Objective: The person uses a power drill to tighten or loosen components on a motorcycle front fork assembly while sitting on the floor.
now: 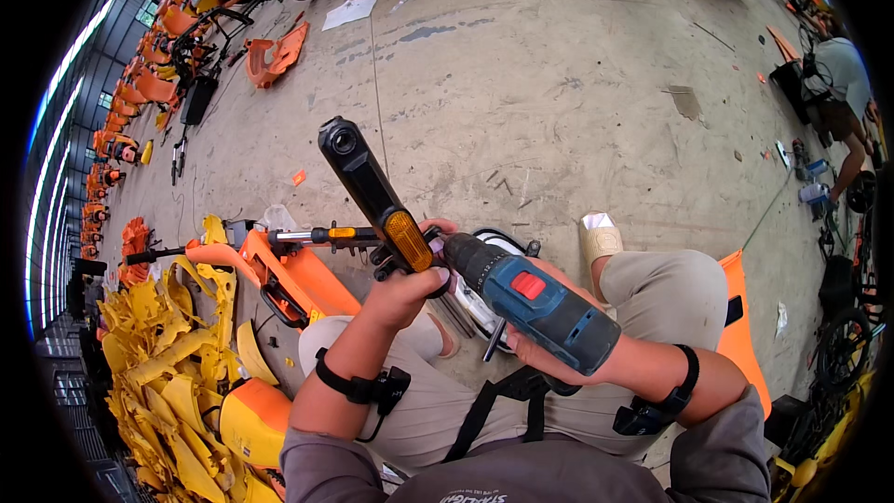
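Observation:
My left hand [419, 293] grips a long black plastic part [358, 182] with an amber reflector [408, 240], tilted up toward the top left. My right hand [540, 345] is closed on a blue and black cordless drill [549, 312] with a red switch, its nose at the lower end of the black part. Just behind them are a silver tube with an amber reflector [342, 234] and a silver-rimmed part [494, 240], partly hidden by the drill. An orange scooter body [310, 284] lies left of my hands. Where the drill's tip meets the part is hard to make out.
A heap of yellow panels [168, 382] lies at left. Orange scooters [154, 84] line the left and far side. An orange shell [272, 56] and paper [349, 11] lie on the concrete floor [494, 84]. A person [833, 74] bends at right among black parts.

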`<act>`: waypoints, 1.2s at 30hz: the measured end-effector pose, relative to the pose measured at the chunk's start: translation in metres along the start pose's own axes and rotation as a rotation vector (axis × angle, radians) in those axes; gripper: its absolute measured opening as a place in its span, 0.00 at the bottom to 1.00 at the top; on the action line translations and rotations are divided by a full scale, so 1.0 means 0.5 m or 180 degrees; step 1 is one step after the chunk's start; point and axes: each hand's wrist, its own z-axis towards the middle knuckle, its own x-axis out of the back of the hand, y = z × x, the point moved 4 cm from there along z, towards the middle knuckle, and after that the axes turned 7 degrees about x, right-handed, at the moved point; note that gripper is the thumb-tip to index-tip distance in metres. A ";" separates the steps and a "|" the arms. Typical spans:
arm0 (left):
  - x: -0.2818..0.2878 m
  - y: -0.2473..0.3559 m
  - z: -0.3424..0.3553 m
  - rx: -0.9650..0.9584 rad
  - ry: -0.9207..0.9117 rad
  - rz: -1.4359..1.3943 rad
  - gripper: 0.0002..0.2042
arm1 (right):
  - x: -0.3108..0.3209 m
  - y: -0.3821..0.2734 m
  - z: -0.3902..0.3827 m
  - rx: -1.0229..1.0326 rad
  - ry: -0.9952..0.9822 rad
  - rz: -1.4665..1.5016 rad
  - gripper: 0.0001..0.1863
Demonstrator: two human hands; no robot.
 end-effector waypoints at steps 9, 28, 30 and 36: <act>0.002 -0.003 -0.001 -0.0062 0.0016 0.0090 0.29 | -0.002 0.004 -0.004 -0.0019 0.0045 -0.0005 0.41; 0.012 -0.014 0.005 -0.0090 0.0113 0.0326 0.25 | 0.002 -0.009 0.000 -0.0298 -0.0054 0.0212 0.40; 0.014 -0.017 0.005 -0.0102 0.0124 0.0339 0.25 | 0.000 -0.006 -0.001 -0.0291 -0.0052 0.0157 0.40; 0.013 -0.016 0.005 -0.0063 0.0110 0.0345 0.25 | 0.003 -0.007 0.002 -0.0177 -0.0144 0.0025 0.40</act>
